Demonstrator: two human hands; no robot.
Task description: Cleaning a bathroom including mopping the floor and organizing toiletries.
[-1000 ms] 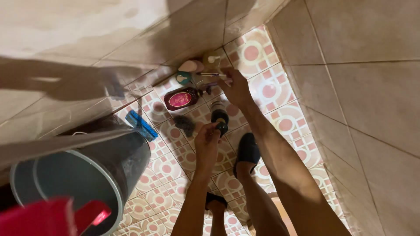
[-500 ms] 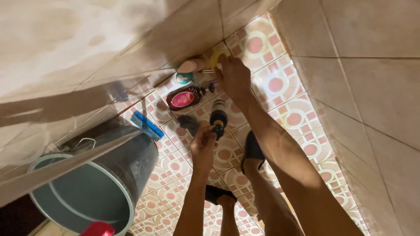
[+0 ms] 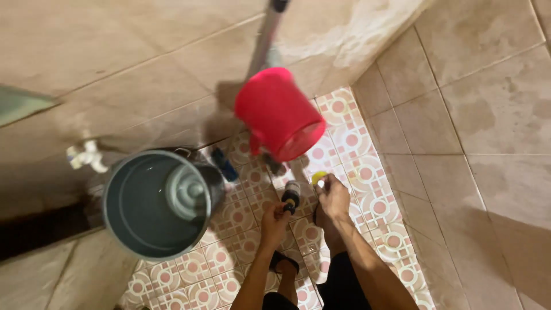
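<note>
Head view:
Left hand (image 3: 274,219): fingers closed around the black top of a dark bottle (image 3: 291,195), which stands on the patterned tile floor (image 3: 376,209).
Right hand (image 3: 332,196): fingers pinched on a small yellow object (image 3: 318,177), just right of the bottle.
Bucket (image 3: 156,202): grey, left of the hands, on the floor.
Red dipper (image 3: 279,113): near the camera, above the bottle.
Tap (image 3: 86,156): white, on the left wall.
</note>
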